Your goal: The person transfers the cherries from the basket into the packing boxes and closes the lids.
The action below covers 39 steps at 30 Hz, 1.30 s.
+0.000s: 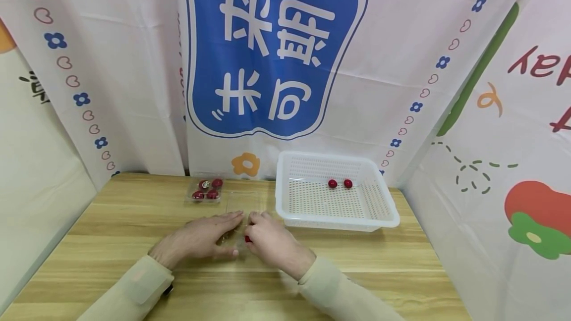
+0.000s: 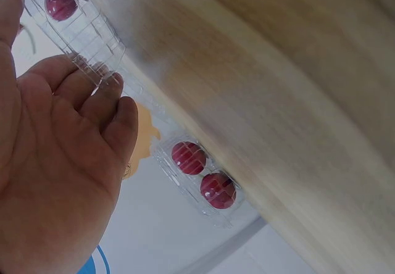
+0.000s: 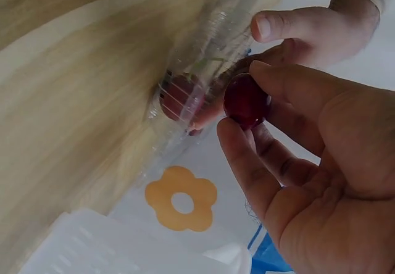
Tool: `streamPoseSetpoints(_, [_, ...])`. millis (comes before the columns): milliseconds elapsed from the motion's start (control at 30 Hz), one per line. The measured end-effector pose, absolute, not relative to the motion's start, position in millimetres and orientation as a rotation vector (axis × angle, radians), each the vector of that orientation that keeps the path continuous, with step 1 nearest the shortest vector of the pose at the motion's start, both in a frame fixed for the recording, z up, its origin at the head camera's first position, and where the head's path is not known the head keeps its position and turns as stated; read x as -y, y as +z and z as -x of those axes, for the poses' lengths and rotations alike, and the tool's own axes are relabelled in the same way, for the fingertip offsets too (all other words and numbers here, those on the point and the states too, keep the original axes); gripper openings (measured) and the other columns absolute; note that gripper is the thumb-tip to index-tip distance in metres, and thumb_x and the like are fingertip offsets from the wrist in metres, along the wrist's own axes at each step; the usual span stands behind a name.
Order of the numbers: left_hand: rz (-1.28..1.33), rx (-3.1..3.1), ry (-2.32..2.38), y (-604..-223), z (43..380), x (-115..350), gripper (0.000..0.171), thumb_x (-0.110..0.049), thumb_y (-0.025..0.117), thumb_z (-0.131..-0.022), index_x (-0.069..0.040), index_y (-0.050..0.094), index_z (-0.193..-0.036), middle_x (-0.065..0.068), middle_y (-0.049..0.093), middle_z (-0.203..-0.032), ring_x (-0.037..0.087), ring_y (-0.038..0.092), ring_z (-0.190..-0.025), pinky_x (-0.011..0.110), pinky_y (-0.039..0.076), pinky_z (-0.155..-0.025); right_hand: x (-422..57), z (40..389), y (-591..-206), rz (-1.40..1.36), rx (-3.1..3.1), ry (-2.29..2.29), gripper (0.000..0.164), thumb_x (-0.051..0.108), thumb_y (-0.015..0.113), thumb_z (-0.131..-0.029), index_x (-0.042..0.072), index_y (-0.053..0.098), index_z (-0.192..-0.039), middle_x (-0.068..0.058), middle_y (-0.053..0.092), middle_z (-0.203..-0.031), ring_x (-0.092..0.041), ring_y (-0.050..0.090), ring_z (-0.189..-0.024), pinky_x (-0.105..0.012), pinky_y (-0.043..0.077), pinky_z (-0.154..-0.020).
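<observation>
Between thumb and fingers my right hand (image 1: 275,242) pinches a dark red cherry (image 3: 246,102), held beside a clear plastic clamshell box (image 2: 86,36). The box lies on the table with its clear lid (image 1: 243,203) folded open toward the back. Inside it, another cherry (image 3: 181,97) shows through the ribbed wall. My left hand (image 1: 202,236) is at the left side of the box, its fingers extended and lightly bent, fingertips right at the wall. In the head view, both hands hide much of the box.
A second clear box (image 1: 204,199) holding several cherries sits at the back left of the wooden table (image 1: 214,291). Back right stands a white perforated basket (image 1: 339,223) with two cherries (image 1: 340,184) in it. A printed cloth (image 1: 392,48) hangs behind the table.
</observation>
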<state>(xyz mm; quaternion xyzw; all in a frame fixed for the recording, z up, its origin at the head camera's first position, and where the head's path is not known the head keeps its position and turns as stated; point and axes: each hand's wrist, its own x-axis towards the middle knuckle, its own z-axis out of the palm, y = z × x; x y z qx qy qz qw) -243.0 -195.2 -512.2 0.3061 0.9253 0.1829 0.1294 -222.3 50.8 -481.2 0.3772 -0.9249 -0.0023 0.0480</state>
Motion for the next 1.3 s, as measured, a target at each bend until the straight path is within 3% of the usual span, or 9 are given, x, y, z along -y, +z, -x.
streamPoseSetpoints(433, [-0.906, -2.69, 0.542, -513.0, 244.2, 194.5, 0.104, -0.065, 0.08, -0.107, -0.007, 0.039, -0.183, 0.016, 0.039, -0.192, 0.044, 0.045, -0.176, 0.068, 0.043, -0.141, -46.6, 231.5, -498.8, -1.166, 2.834, 0.052, 0.013, 0.031, 0.088, -0.109, 0.022, 0.089, -0.117, 0.004, 0.08, -0.12, -0.009, 0.073, -0.102, -0.021, 0.064, -0.091])
streamPoseSetpoints(767, [-0.887, -2.689, 0.526, -512.7, 243.5, 194.9, 0.104, -0.065, 0.08, -0.107, -0.008, 0.039, -0.183, 0.015, 0.038, -0.192, 0.045, 0.045, -0.175, 0.07, 0.044, -0.14, -51.9, 227.5, -472.0, -1.12, 2.8, 0.06, 0.03, 0.033, 0.088, -0.109, 0.016, 0.086, -0.134, 0.001, 0.081, -0.122, -0.013, 0.076, -0.103, -0.02, 0.067, -0.087])
streamPoseSetpoints(967, [-0.874, -2.686, 0.525, -511.9, 243.3, 194.9, 0.105, -0.066, 0.08, -0.107, -0.009, 0.039, -0.184, 0.016, 0.039, -0.192, 0.046, 0.046, -0.175, 0.071, 0.044, -0.14, -58.3, 229.0, -455.2, -1.118, 2.779, 0.14, 0.024, 0.028, 0.087, -0.11, 0.017, 0.087, -0.132, 0.002, 0.08, -0.121, -0.012, 0.073, -0.105, -0.017, 0.064, -0.087])
streamPoseSetpoints(1300, [-0.878, -2.686, 0.531, -512.1, 243.7, 194.2, 0.105, -0.067, 0.08, -0.106, -0.007, 0.041, -0.182, 0.014, 0.039, -0.192, 0.044, 0.045, -0.176, 0.069, 0.043, -0.141, -78.6, 240.3, -440.8, -1.032, 2.785, 0.249, 0.03, 0.028, 0.09, -0.108, 0.013, 0.085, -0.134, -0.003, 0.08, -0.13, -0.021, 0.076, -0.115, -0.028, 0.071, -0.096])
